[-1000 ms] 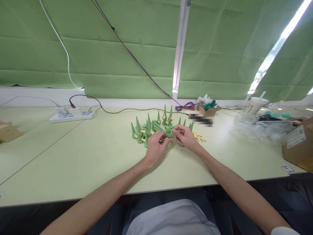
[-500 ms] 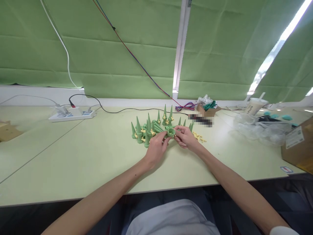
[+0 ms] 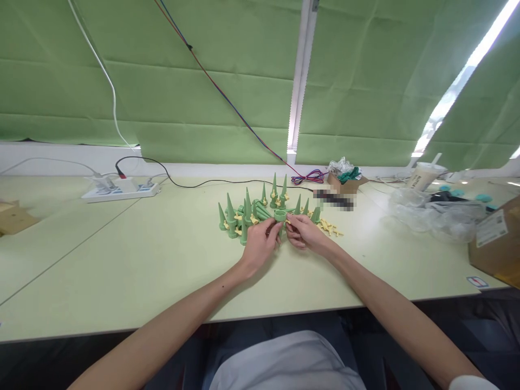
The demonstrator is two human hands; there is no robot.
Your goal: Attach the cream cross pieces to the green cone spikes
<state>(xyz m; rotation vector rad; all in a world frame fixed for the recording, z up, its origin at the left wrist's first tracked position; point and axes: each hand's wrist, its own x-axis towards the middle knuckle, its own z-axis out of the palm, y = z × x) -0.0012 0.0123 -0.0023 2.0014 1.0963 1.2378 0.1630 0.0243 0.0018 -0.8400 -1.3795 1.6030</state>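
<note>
My left hand (image 3: 261,239) is closed around a green plastic watering spike (image 3: 280,215), its round open end facing up and its lower part mostly hidden by my fingers. Pinched in my right hand (image 3: 304,232) is a small yellow valve (image 3: 288,221), held against the spike's side just below the rim. Just beyond and to the left stand several green spikes (image 3: 229,214) point up, most with yellow valves in their sides. Other spikes (image 3: 263,210) lie on their sides behind my left hand. A heap of loose yellow valves (image 3: 330,227) lies right of my right hand.
A white power strip (image 3: 121,189) lies at the back left, its black cable running along the table (image 3: 162,281). At the back right are a small open carton (image 3: 347,186), a lidded cup (image 3: 424,176) and clear plastic bags (image 3: 442,216). A cardboard box (image 3: 498,238) stands at the right edge.
The held spike has tipped more upright, its open end turning from facing me to facing upward, and moved slightly left. My right hand has shifted slightly left with it.
</note>
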